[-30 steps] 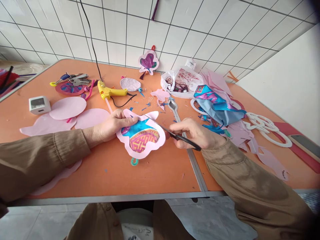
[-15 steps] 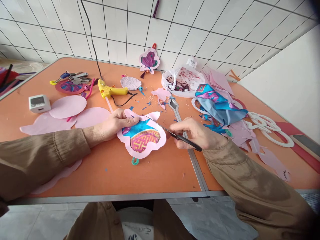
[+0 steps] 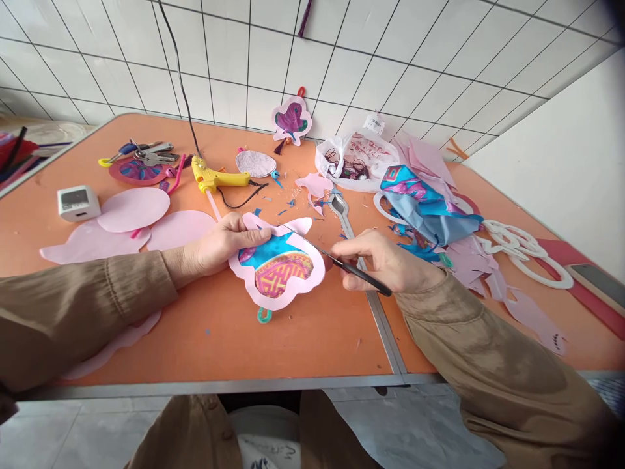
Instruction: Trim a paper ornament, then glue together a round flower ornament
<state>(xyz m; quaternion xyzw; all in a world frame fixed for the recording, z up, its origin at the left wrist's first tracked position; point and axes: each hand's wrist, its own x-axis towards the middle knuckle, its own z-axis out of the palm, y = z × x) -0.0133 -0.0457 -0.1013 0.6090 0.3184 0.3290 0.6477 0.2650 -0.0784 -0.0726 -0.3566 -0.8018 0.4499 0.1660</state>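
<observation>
Between my hands is a pink-bordered ornament with a blue, pink and yellow patterned fabric centre. A small green loop sticks out from its near edge. My left hand pinches its left side, thumb on top. My right hand is closed around the black handles of a pair of scissors. The blades reach left across the ornament's far right edge, close to my left thumb. Whether the tips touch the fabric I cannot tell.
Behind my left hand lies a yellow glue gun. Pink paper shapes, a white adapter and keys are at left. A finished-looking ornament leans on the tiles. Right stand a plastic bag, blue fabric and a phone.
Almost nothing differs. The scissor handles and my right hand have shifted very slightly; the ornament and my left hand keep their place.
</observation>
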